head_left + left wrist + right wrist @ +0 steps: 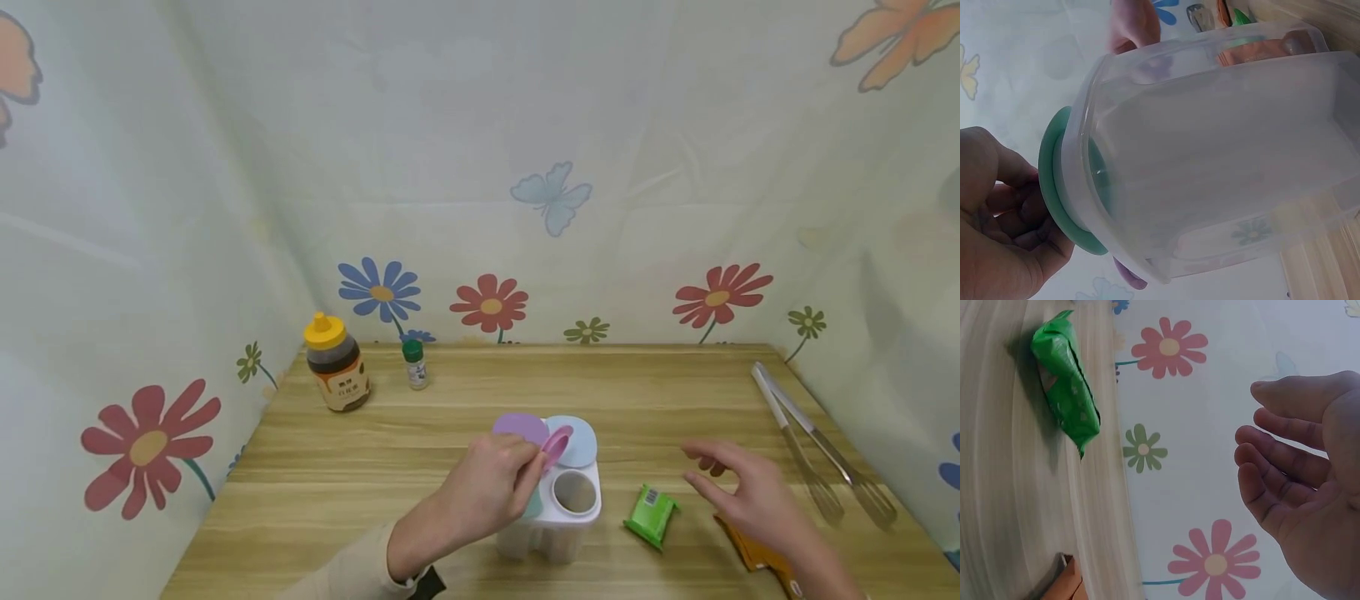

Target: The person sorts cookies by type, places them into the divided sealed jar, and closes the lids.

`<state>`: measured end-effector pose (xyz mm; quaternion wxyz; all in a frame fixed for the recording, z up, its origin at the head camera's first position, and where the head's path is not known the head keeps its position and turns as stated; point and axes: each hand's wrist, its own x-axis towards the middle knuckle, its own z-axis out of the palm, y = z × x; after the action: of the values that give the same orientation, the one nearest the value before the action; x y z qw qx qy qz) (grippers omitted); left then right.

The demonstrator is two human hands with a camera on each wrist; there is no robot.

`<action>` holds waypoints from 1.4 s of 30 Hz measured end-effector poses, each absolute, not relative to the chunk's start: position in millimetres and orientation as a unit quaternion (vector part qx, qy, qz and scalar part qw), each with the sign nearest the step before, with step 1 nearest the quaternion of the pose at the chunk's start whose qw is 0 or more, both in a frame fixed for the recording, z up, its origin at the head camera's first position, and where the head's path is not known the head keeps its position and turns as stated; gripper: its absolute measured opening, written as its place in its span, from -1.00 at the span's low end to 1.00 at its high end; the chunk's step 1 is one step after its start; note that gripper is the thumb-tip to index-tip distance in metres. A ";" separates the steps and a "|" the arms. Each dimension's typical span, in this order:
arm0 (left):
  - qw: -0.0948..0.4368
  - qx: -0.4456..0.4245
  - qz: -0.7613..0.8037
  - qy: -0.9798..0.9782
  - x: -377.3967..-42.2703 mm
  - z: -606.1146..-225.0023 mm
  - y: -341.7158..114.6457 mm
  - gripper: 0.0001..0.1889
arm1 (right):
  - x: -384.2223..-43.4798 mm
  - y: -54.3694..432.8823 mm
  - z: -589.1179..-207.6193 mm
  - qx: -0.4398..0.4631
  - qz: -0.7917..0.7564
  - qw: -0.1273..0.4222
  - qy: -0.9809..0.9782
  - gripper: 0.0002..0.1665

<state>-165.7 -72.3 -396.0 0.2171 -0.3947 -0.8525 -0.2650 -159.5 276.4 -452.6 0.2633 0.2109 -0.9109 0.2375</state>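
Observation:
My left hand (480, 483) pinches a small pink lid (557, 447), tilted on edge above a clear storage container (1229, 156) with a white top. Beside the lid, one round opening (574, 492) in that top lies uncovered. A purple lid (521, 427), a pale blue lid (576, 442) and a green lid (1060, 187) cover other openings; the left hand partly hides the green one. My right hand (757, 500) hangs over the table with loosely bent fingers, holding nothing. Nearest to it are a green packet (651, 517) and an orange packet (757, 554), which the right forearm partly covers.
At the back left stand a squeeze bottle (341, 371) with a yellow cap and a small green-capped shaker (415, 367). Metal tongs (806, 442) lie along the table's right side. A flower-printed curtain (465, 167) encloses the wooden table (360, 467) at the back and sides.

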 end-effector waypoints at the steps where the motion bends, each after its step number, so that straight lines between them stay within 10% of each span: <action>1: 0.217 -0.395 -0.266 -0.852 -165.6 -395.9 -72.3 -0.74 | -159.1 278.0 -452.9 0.209 0.237 0.263 -0.911 -0.56; 42: 0.209 -0.394 -0.270 -0.854 -166.7 -396.1 -73.0 -0.74 | -149.1 336.1 -476.4 0.103 0.214 0.116 -0.964 -0.55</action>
<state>-166.7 -73.0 -396.1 0.2088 -0.3937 -0.8537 -0.2695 -149.1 336.1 -476.4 0.1159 0.1028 -0.9644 0.2142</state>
